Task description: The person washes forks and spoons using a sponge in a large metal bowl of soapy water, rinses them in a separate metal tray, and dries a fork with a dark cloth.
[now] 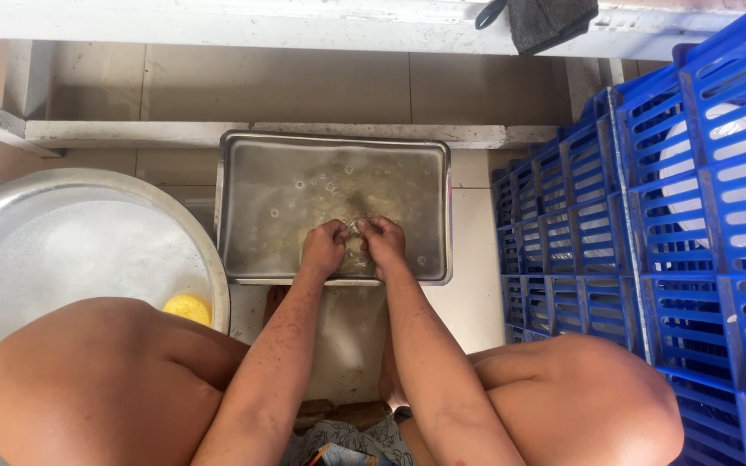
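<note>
there is just one view, from a camera worn on the person's head, facing almost straight down past the knees to the floor. it sits close above the steel tray (243,173), which lies centred in the frame, with the round metal basin (10,207) at the left edge and blue crates (649,224) at the right.

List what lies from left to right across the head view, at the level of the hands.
Round metal basin → yellow sponge → rectangular metal tray, holding the left hand and then the right hand → blue plastic crates.
</note>
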